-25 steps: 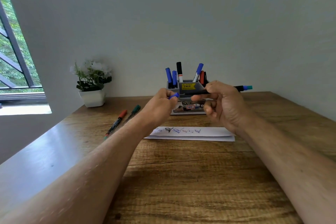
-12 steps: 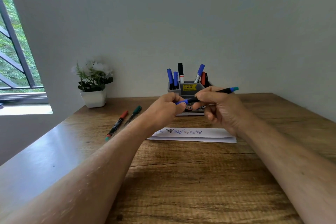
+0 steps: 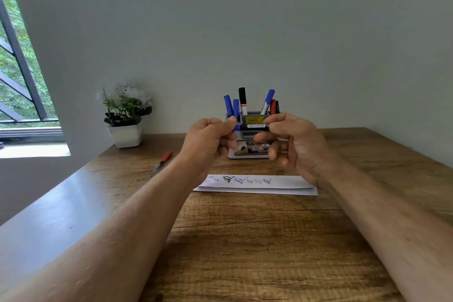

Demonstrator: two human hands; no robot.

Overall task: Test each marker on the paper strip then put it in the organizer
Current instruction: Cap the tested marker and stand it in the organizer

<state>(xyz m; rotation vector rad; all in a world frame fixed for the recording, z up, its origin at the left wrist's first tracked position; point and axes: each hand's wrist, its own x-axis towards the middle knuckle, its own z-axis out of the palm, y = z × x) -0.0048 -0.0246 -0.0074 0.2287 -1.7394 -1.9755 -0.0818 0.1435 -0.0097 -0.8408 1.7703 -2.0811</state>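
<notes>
Spanning the gap between both hands, the marker (image 3: pixel 255 126) is held level in front of the organizer (image 3: pixel 253 130), above the far end of the table (image 3: pixel 245 252). The left hand (image 3: pixel 208 142) pinches the blue cap (image 3: pixel 237 127) between thumb and forefinger; the right hand (image 3: pixel 294 142) grips the barrel, its tail end hidden inside the fist. A second ago cap and barrel were apart, with the teal tail projecting to the right; half a second ago the cap was meeting the tip; now the two parts read as one line, so the cap appears seated or nearly so. Whether it has clicked home cannot be told.

Finding: the test stroke for this marker is judged done, and recapping is at its close. What remains for this item is placement in the organizer, which already holds several blue, black and red markers upright.

The paper strip (image 3: pixel 257 184) lies flat on the table just below the hands, bearing a row of trial marks. One red marker (image 3: pixel 161 163) lies loose to the left, well apart from the strip; the green one seen beside it earlier is now behind the left forearm. A potted plant (image 3: pixel 125 115) stands at the wall.
</notes>
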